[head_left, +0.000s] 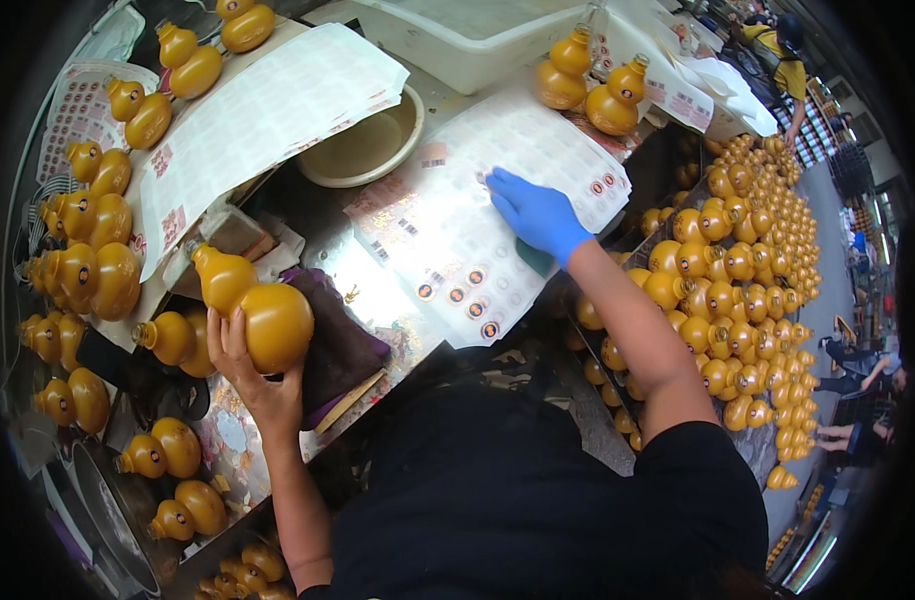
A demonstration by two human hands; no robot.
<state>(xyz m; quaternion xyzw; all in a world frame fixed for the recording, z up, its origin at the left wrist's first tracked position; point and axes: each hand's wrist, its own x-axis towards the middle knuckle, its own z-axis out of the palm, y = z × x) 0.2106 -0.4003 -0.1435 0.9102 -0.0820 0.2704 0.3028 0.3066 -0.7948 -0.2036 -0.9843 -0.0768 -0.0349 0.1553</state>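
The glossy amber gourd-shaped bottle [256, 307] sits tilted in the bare left hand [246, 372], which grasps its round lower bulb from below, fingers wrapped round the back, over the left part of the cluttered workbench [378, 285]. The right hand [536, 212], in a blue glove, lies flat and open on the white backing sheet of small round stickers [478, 225] in the middle of the bench, fingertips pressing near the sheet's far edge; it grips nothing.

Most of the sheet's circles look empty, with only a few dark stickers left along its near edge and right corner, so that sheet seems largely used. Whether the held bottle carries a sticker cannot be told. A large crowd of like bottles [743, 290] stands packed along the right edge, and more [83, 265] lie scattered along the left edge; which are finished is unclear.

A dark purple cloth [333, 345] lies just beside the held bottle, a cream bowl [368, 148] and further sticker sheets [268, 110] toward the far edge. Beyond the right edge, other people [778, 50] work along an aisle.
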